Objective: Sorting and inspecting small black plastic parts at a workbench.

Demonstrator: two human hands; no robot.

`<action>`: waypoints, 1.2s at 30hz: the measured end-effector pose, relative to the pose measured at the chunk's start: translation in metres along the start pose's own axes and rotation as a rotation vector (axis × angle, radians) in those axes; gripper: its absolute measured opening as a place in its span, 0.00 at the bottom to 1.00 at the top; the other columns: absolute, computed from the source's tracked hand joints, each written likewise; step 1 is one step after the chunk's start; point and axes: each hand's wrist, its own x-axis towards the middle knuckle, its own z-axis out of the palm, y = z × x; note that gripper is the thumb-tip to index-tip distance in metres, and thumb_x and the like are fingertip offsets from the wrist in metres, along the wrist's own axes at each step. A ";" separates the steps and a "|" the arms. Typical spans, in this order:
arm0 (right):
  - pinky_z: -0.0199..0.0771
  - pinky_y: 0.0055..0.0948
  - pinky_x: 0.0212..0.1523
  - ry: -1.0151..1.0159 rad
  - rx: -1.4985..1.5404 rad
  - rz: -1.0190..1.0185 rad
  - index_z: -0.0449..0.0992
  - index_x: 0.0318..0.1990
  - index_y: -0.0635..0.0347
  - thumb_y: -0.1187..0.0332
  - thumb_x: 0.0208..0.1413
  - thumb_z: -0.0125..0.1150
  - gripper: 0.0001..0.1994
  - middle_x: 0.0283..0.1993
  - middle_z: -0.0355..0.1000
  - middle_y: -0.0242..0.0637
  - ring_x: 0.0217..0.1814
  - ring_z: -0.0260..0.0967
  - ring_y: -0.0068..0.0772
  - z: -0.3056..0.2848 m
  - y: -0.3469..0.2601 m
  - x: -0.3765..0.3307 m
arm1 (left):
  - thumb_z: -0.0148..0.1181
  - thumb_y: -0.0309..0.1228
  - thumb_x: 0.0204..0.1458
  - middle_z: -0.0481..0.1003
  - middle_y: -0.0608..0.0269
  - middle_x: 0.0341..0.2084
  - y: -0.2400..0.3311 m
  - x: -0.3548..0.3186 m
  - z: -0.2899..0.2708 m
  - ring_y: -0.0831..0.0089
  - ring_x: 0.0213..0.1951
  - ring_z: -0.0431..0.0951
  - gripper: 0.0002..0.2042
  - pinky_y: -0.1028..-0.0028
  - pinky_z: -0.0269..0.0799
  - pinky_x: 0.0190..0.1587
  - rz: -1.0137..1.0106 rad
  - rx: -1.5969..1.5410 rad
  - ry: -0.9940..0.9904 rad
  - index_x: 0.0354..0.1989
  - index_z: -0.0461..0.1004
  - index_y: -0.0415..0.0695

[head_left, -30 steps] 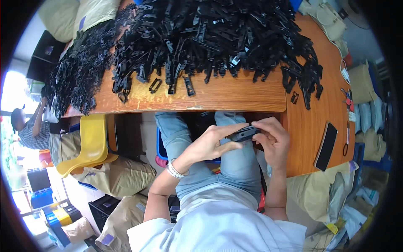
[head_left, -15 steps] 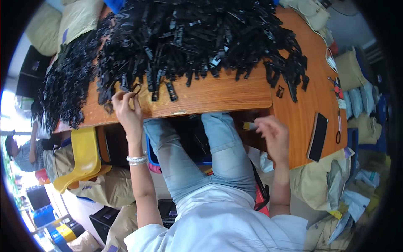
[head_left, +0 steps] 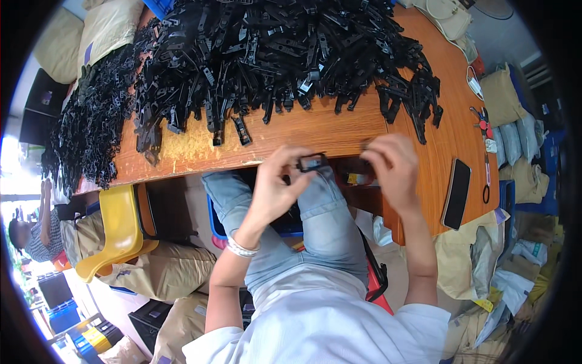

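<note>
My left hand [head_left: 280,182], with a white beaded bracelet on its wrist, pinches a small black plastic frame-like part [head_left: 313,162] over my lap, just off the table's front edge. To its right my right hand [head_left: 395,170] hovers by the table edge with curled fingers. Something small and dark shows at its fingertips, too blurred to name. A big heap of black plastic clip-like parts [head_left: 273,54] covers the back of the wooden table [head_left: 339,130]. Two loose black parts, one of them a clip-like piece [head_left: 242,130], lie at the heap's front.
A second heap of smaller black parts [head_left: 91,127] lies at the left. On the right side of the table are a phone [head_left: 456,194] and scissors [head_left: 486,182]. A yellow chair [head_left: 118,227] stands at the left, brown sacks [head_left: 470,261] around. Another person [head_left: 39,230] is at the far left.
My left hand has moved right from the heap's front edge, carrying the black part over my lap. My right hand has risen slightly; the small part lying right of the table seam no longer shows.
</note>
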 end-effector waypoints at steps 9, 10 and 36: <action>0.57 0.31 0.31 -0.103 0.061 -0.263 0.72 0.28 0.61 0.76 0.36 0.63 0.08 0.27 0.65 0.33 0.30 0.63 0.33 0.015 -0.042 0.003 | 0.59 0.14 0.38 0.67 0.69 0.24 0.027 0.006 0.015 0.84 0.23 0.64 0.16 0.85 0.62 0.25 0.099 0.123 -0.077 0.39 0.73 0.36; 0.57 0.31 0.32 -0.058 -0.004 -0.308 0.72 0.28 0.61 0.75 0.36 0.62 0.08 0.27 0.65 0.32 0.29 0.62 0.34 0.017 -0.043 0.002 | 0.59 0.14 0.38 0.67 0.69 0.24 0.029 0.006 0.015 0.84 0.23 0.64 0.16 0.85 0.62 0.25 0.098 0.125 -0.075 0.39 0.73 0.36; 0.60 0.18 0.34 0.503 0.542 0.584 0.74 0.37 0.71 0.70 0.57 0.49 0.11 0.37 0.70 0.37 0.33 0.62 0.20 -0.016 -0.003 -0.062 | 0.55 0.20 0.44 0.70 0.51 0.26 -0.008 0.125 0.122 0.54 0.27 0.72 0.05 0.66 0.69 0.31 0.503 0.265 -0.020 0.30 0.72 0.34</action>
